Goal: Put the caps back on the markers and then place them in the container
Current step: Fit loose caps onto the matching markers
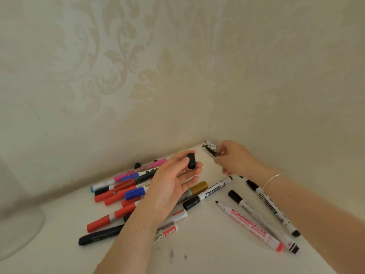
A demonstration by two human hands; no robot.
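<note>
My left hand (173,186) is raised palm up over a heap of markers and pinches a black cap (191,160) between thumb and fingertips. My right hand (235,158) reaches into the far corner and closes its fingers on an uncapped black marker (211,150) lying with two similar ones. An uncapped red whiteboard marker (249,226) lies to the right of my left forearm. Capped black-and-white markers (273,207) lie beside it under my right forearm. The heap (118,192) holds several red, blue, pink and black markers. No container is in view.
The markers lie on a white table (197,254) set into a corner of patterned cream walls (138,76). A gold-capped marker (198,187) and a black-capped one (205,193) lie just right of my left palm. Small ink stains (171,254) mark the near table surface.
</note>
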